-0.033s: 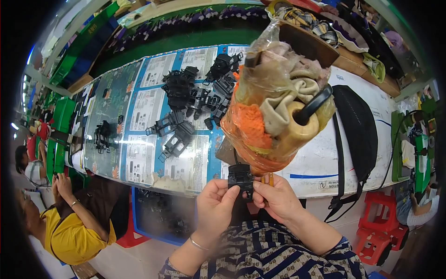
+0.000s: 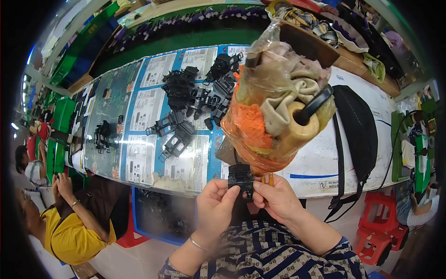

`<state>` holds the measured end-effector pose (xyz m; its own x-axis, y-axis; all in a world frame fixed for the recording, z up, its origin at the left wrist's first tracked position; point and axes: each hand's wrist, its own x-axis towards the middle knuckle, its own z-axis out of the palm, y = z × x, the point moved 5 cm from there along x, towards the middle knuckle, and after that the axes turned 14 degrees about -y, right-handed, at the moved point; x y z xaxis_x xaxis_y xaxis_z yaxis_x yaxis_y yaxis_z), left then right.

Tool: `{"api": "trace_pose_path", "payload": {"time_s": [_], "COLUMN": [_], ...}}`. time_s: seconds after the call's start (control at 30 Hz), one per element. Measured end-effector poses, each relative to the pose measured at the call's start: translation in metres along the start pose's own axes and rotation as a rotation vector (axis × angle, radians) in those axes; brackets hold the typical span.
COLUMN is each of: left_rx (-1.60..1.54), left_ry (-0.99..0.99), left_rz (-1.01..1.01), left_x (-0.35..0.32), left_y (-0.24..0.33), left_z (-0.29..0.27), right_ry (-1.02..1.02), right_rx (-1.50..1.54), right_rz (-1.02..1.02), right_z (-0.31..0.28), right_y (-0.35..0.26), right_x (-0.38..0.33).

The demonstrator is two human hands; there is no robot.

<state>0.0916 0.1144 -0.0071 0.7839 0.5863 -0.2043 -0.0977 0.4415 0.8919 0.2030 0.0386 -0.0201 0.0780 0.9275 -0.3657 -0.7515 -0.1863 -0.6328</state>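
Observation:
At the table's near edge my left hand (image 2: 217, 200) pinches a small black plastic part (image 2: 239, 175) between thumb and fingers. From the other side my right hand (image 2: 277, 197) is closed at the same part, its thumb and fingertips against it. An orange-yellow stick-like thing (image 2: 266, 178) shows at the right fingers; I cannot make out its kind. Just beyond my hands stands a bulky plastic-wrapped bundle (image 2: 251, 125) with orange cloth and beige rags, holding a tape roll (image 2: 304, 122). A heap of similar black plastic parts (image 2: 179, 90) lies farther left on the table.
A blue bin (image 2: 137, 209) with black parts is below the table edge at left. A black bag (image 2: 357, 125) with straps lies on the right. A person in a yellow top (image 2: 76, 232) sits at left. Red stools (image 2: 378, 228) stand at lower right.

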Motion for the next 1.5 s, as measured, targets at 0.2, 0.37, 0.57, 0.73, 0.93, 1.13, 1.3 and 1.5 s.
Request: {"api": "trace_pose_path", "payload": {"time_s": [0.2,0.37,0.57,0.73,0.93,1.13,1.3,1.5], "left_rx": [-0.026,-0.021,-0.013,-0.042,-0.036,-0.036,-0.112,-0.070], "left_ry": [0.000,-0.008,-0.011,-0.003,-0.005,-0.009,-0.023,-0.013], "left_rz": [-0.009,0.000,-0.006,-0.010,-0.023,-0.039,-0.042,-0.055], "left_x": [0.000,0.000,-0.001,0.000,-0.001,-0.005,-0.012,-0.029], "left_y": [-0.003,-0.002,-0.001,-0.004,-0.004,-0.010,-0.017,-0.026], "left_z": [-0.001,0.000,-0.001,-0.002,-0.002,-0.004,-0.008,-0.010], "right_ry": [-0.007,0.004,0.002,0.009,0.002,0.020,0.016,0.040], "right_rx": [-0.016,-0.013,-0.014,-0.011,0.008,0.019,0.013,-0.011], "right_rz": [0.006,0.002,0.005,0.012,0.026,0.027,0.031,0.075], "right_z": [0.000,0.000,0.003,0.001,-0.001,-0.003,-0.003,-0.003], "right_y": [0.000,0.000,-0.002,-0.001,0.001,0.007,0.013,0.024], "right_x": [0.000,-0.001,-0.003,-0.002,-0.002,-0.007,-0.014,-0.024]}}
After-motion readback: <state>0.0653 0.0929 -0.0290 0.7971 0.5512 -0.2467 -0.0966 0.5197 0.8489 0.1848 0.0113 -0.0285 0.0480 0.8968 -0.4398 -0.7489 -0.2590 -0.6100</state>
